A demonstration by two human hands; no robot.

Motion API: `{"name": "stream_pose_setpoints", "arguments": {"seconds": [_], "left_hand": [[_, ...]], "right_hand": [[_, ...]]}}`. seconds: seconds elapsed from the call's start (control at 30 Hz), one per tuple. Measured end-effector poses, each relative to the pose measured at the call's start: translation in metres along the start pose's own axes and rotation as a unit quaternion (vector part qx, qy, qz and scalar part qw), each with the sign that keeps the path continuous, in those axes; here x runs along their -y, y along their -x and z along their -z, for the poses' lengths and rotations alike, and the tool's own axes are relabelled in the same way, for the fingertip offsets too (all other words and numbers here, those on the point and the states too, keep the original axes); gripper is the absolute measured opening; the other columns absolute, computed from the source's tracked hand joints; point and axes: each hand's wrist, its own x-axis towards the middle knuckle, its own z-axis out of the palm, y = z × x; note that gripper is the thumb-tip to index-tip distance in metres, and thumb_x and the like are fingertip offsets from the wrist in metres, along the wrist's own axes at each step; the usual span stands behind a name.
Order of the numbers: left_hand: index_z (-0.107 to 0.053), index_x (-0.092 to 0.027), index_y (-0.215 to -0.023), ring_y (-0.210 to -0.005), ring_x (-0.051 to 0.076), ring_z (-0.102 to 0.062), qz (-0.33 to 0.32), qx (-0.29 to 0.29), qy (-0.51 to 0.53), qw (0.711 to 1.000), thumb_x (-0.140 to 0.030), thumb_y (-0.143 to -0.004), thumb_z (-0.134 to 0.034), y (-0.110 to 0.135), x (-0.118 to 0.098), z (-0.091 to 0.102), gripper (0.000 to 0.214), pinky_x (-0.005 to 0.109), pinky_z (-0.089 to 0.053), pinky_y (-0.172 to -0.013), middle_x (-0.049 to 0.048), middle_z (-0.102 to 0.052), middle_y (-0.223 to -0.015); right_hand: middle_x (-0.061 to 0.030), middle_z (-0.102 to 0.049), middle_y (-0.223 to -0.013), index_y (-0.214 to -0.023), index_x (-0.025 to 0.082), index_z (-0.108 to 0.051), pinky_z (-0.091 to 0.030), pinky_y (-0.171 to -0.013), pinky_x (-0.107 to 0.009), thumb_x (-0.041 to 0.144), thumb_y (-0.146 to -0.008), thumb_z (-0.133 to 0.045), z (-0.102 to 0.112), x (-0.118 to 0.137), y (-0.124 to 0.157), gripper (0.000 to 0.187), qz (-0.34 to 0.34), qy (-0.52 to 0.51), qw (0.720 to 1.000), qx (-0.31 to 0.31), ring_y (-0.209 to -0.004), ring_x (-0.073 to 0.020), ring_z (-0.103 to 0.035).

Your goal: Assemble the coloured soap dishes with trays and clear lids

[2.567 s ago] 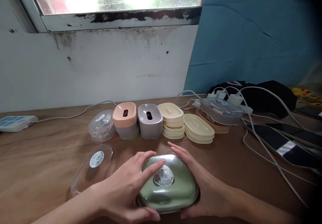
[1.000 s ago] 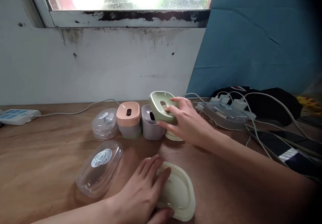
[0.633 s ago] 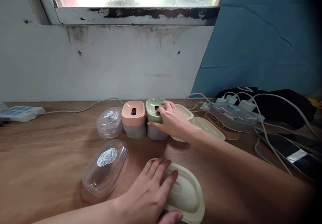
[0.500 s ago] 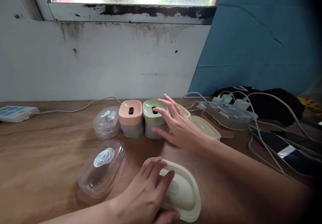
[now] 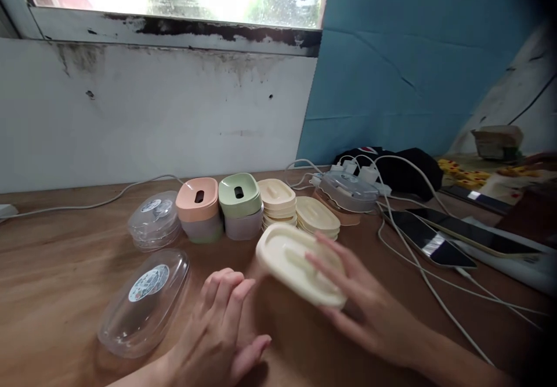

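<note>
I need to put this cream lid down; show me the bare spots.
Bare wooden table lies left of the clear domed cover, and near the right hand short of the white cables. The back row around the green-lidded box is crowded.

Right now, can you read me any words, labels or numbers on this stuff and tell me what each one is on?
Nothing can be read.
Round sticker on the clear lid near the left hand: print too blurred.
Stickers on the clear lid stack: too small.
Cream tray under the right hand: no text.
</note>
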Motion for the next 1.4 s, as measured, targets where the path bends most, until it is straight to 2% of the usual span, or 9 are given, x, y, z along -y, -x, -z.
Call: {"name": "stream_pose_setpoints", "arguments": {"seconds": [0.13, 0.37, 0.67, 0.77, 0.9, 1.0, 1.07, 1.23, 1.4], "left_hand": [[-0.033, -0.012, -0.124, -0.102, 0.032, -0.050, 0.015, 0.034, -0.005, 0.999, -0.025, -0.076, -0.058, -0.002, -0.002, 0.000, 0.056, 0.045, -0.048, -0.082, 0.0164, -0.050, -0.110], [-0.025, -0.014, -0.133, -0.106, 0.032, -0.049, 0.030, 0.053, 0.008, 0.998, -0.022, -0.075, -0.058, -0.001, 0.001, -0.002, 0.067, 0.044, -0.049, -0.083, 0.0164, -0.048, -0.113], [-0.020, -0.013, -0.136, -0.108, 0.032, -0.046, 0.016, 0.055, 0.041, 0.998, -0.022, -0.075, -0.057, 0.005, 0.008, -0.014, 0.072, 0.045, -0.047, -0.086, 0.0176, -0.045, -0.116], [-0.019, -0.013, -0.136, -0.109, 0.032, -0.045, 0.024, 0.062, 0.030, 0.997, -0.021, -0.074, -0.058, 0.001, 0.005, -0.009, 0.074, 0.046, -0.048, -0.086, 0.0179, -0.044, -0.117], [-0.016, -0.016, -0.137, -0.112, 0.032, -0.044, 0.047, 0.075, 0.033, 0.995, -0.021, -0.074, -0.058, -0.001, 0.002, -0.005, 0.076, 0.047, -0.046, -0.089, 0.0172, -0.042, -0.120], [-0.013, -0.017, -0.139, -0.120, 0.031, -0.038, 0.057, 0.072, 0.052, 0.994, -0.020, -0.076, -0.056, -0.003, 0.003, -0.001, 0.076, 0.047, -0.042, -0.094, 0.0181, -0.036, -0.127], [-0.010, -0.016, -0.140, -0.128, 0.033, -0.026, 0.048, 0.053, 0.072, 0.995, -0.020, -0.078, -0.054, -0.005, 0.005, 0.004, 0.077, 0.049, -0.035, -0.100, 0.0191, -0.023, -0.137], [0.000, -0.018, -0.143, -0.136, 0.038, -0.002, -0.047, 0.121, 0.157, 0.979, -0.034, -0.074, -0.062, -0.021, 0.011, 0.021, 0.094, 0.051, -0.025, -0.105, 0.0177, 0.010, -0.148], [-0.028, -0.016, -0.138, -0.117, 0.037, -0.046, -0.037, 0.294, 0.156, 0.942, -0.042, -0.056, -0.072, -0.037, 0.014, 0.033, 0.096, 0.046, -0.040, -0.095, 0.0216, -0.032, -0.139]], "right_hand": [[-0.0214, -0.028, -0.139, -0.134, 0.011, -0.037, -0.032, -0.098, -0.055, 0.038, -0.090, -0.035, 0.018, -0.041, -0.020, 0.052, -0.182, 0.157, 0.964, -0.109, -0.128, -0.0379, -0.029], [-0.0244, -0.054, -0.113, -0.114, 0.006, -0.056, -0.044, -0.082, -0.049, 0.041, -0.087, -0.041, -0.012, -0.068, -0.063, 0.047, -0.228, 0.261, 0.938, -0.011, -0.105, -0.0381, -0.049], [-0.0263, -0.020, -0.141, -0.137, 0.008, -0.029, -0.025, -0.099, -0.049, 0.053, -0.089, -0.028, 0.024, -0.087, -0.072, 0.066, -0.314, 0.254, 0.904, -0.141, -0.131, -0.0390, -0.016], [-0.0339, -0.035, -0.128, -0.134, 0.001, -0.031, -0.036, -0.087, -0.052, 0.057, -0.079, -0.046, 0.034, -0.118, -0.078, 0.080, -0.367, 0.223, 0.894, -0.126, -0.119, -0.0460, -0.035], [-0.0268, -0.047, -0.116, -0.126, 0.002, -0.044, -0.038, -0.090, -0.046, 0.045, -0.079, -0.051, 0.035, -0.135, -0.075, 0.064, -0.371, 0.206, 0.896, -0.130, -0.112, -0.0382, -0.045], [-0.0255, -0.036, -0.126, -0.132, 0.003, -0.038, -0.032, -0.099, -0.044, 0.043, -0.078, -0.052, 0.037, -0.109, -0.055, 0.069, -0.328, 0.219, 0.897, -0.198, -0.121, -0.0362, -0.035], [-0.0215, -0.035, -0.128, -0.133, 0.009, -0.038, -0.033, -0.100, -0.043, 0.043, -0.075, -0.056, 0.035, -0.077, -0.031, 0.069, -0.199, 0.186, 0.927, -0.257, -0.121, -0.0343, -0.038], [-0.0097, -0.021, -0.141, -0.137, 0.033, -0.023, -0.044, -0.093, -0.041, 0.029, -0.072, -0.058, 0.010, 0.001, 0.015, 0.074, -0.002, -0.044, 0.999, -0.017, -0.128, -0.0317, -0.033], [-0.0121, -0.009, -0.146, -0.141, 0.030, -0.001, -0.036, -0.100, -0.044, 0.024, -0.065, -0.068, -0.018, 0.011, 0.001, 0.102, 0.065, -0.176, 0.969, 0.159, -0.133, -0.0333, -0.022]]}}
